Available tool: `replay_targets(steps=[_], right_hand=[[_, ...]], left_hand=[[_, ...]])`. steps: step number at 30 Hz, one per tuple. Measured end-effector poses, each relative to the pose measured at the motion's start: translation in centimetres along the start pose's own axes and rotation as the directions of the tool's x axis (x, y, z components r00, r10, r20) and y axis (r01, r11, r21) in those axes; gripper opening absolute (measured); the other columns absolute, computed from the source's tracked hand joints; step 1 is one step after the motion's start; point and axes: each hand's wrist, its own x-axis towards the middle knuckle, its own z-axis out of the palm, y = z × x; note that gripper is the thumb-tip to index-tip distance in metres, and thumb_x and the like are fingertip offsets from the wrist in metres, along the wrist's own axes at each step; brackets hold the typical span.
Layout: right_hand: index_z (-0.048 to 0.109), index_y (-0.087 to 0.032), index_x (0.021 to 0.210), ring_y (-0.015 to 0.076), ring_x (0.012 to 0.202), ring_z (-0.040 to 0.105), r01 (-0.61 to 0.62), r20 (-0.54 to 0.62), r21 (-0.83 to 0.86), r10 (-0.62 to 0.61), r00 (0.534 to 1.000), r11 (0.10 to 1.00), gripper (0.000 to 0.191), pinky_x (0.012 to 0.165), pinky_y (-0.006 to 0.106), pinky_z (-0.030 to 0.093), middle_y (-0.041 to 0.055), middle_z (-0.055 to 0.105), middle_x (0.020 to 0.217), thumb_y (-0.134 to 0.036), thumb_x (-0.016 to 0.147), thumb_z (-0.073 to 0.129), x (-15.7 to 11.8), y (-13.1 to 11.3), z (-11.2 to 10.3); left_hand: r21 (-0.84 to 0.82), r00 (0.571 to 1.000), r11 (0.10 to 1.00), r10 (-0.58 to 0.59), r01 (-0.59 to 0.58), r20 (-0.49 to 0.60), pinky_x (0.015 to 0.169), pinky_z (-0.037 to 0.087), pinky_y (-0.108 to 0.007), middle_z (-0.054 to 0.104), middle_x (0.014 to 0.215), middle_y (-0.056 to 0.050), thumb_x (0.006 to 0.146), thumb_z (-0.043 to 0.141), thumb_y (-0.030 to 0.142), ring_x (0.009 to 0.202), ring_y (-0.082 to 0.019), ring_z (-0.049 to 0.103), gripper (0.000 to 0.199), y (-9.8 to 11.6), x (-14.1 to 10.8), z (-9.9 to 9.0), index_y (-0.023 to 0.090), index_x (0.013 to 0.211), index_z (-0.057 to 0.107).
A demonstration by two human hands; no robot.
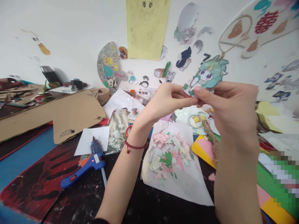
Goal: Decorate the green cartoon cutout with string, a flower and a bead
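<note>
A flat cut-out of a green-haired cartoon figure (210, 72) is held up in front of the wall. My right hand (230, 104) pinches its lower edge between thumb and fingers. My left hand (171, 99) reaches in from the left, its fingertips closed at the figure's lower left part and touching the right thumb. Below the hands lies a white sheet (173, 193) covered with pink, green and white paper scraps (167, 158). A blue glue gun (81, 172) with a lit red switch lies left of the left forearm.
Brown cardboard (74, 112) spreads over the left side. A bag of white cords (118, 129) sits behind the left forearm. Coloured papers (203, 149) and twine (213, 140) lie at the right. Stickers and a yellow drawing (147, 34) hang on the wall.
</note>
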Motion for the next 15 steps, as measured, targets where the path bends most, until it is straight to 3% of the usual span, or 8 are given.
replay_targets(steps=[9, 15], right_hand=[[0.069, -0.024, 0.064, 0.0181, 0.061, 0.055, 0.025, -0.004, -0.085, -0.025, 1.0, 0.996, 0.024, 0.057, 0.035, 0.045, 0.0024, 0.061, 0.064, -0.042, 0.077, 0.078, 0.0, 1.0, -0.2], [0.069, -0.02, 0.062, 0.014, 0.057, 0.054, 0.009, -0.009, -0.017, -0.009, 1.0, 1.0, 0.023, 0.054, 0.031, 0.042, 0.0004, 0.062, 0.06, -0.035, 0.073, 0.082, 0.7, 1.8, -0.3]], left_hand=[[-0.011, 1.0, 1.0, 0.025, -0.025, 0.01, 0.057, 0.044, -0.022, 0.067, 0.067, -0.003, 0.081, 0.068, 0.02, 0.062, -0.008, 0.059, 0.014, -0.6, 0.5, -0.1, 0.01, 0.072, 0.071], [0.006, 1.0, 1.0, 0.003, -0.003, 0.015, 0.055, 0.044, -0.02, 0.068, 0.066, -0.004, 0.079, 0.066, 0.016, 0.06, -0.008, 0.059, 0.012, -0.8, 0.6, -0.1, 0.011, 0.071, 0.072]])
